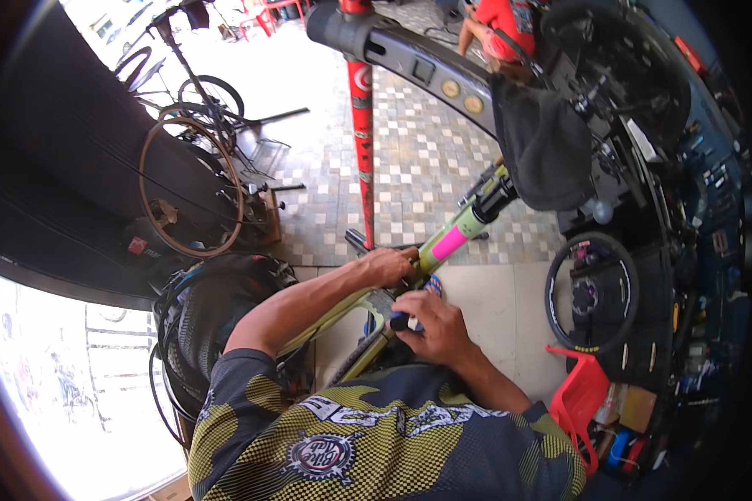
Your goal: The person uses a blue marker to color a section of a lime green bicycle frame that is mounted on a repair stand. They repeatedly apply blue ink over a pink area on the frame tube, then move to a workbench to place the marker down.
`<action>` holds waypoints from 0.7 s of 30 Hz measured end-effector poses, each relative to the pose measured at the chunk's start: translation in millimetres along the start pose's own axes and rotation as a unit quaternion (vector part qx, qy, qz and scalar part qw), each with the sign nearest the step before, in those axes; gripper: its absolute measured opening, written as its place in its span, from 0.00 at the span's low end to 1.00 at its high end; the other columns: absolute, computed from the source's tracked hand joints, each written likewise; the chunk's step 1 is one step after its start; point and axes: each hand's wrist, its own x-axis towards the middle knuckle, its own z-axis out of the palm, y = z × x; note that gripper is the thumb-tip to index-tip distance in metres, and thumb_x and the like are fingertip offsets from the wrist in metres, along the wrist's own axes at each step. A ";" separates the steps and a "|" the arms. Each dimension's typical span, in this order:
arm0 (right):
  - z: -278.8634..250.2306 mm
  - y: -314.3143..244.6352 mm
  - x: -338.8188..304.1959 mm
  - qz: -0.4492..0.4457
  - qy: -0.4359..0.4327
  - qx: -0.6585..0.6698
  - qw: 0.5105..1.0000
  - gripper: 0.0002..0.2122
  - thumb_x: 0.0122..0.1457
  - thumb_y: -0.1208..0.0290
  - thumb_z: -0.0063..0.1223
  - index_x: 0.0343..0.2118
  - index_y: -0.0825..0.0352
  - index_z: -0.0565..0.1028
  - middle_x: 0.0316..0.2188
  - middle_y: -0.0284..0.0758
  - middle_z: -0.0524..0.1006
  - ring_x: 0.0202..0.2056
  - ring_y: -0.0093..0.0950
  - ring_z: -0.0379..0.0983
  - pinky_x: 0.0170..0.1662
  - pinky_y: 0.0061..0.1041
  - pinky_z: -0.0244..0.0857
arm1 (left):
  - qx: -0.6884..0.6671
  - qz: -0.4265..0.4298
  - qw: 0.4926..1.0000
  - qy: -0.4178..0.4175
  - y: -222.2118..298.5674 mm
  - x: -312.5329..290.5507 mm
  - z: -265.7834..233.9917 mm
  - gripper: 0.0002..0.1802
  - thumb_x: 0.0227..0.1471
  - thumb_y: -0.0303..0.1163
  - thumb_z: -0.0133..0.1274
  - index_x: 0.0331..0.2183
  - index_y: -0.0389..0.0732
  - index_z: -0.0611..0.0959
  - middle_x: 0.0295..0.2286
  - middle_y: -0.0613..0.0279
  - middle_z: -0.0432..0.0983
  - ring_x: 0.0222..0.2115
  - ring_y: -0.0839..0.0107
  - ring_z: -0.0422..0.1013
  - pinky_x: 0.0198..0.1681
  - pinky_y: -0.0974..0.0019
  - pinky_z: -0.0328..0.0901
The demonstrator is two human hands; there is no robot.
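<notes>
Right hand (439,327) clasping dark handle (401,321), left hand (388,267) at frame (470,222), grip unclear.
We judge the frame stiff, slick; hold by its pink band (449,242).

The floor (510,292) is covered with large, plain pale tiles near the middle and, farther off, with a mosaic of small grey, beige and white squares (418,125). The left side is closed off by a dark wall (42,142), below which a glaring opening (42,359) is crossed by bars, while the right is lined by a dark tool wall (714,179). Red chairs (263,15) are nearly washed out by strong light at the upper left, and a red plastic seat (581,388) is placed at the lower right.
</notes>
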 end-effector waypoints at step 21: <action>-42.4 65.3 18.9 0.216 0.240 0.181 0.929 0.16 0.64 0.72 0.68 0.52 0.68 0.76 0.33 0.30 0.82 0.28 0.15 0.76 0.32 0.18 0.70 | -0.045 0.016 0.998 0.040 3.3 -1.8 7.3 0.19 0.53 0.38 0.65 0.48 0.47 0.88 0.53 0.55 0.73 0.42 0.49 0.81 0.45 0.47 0.76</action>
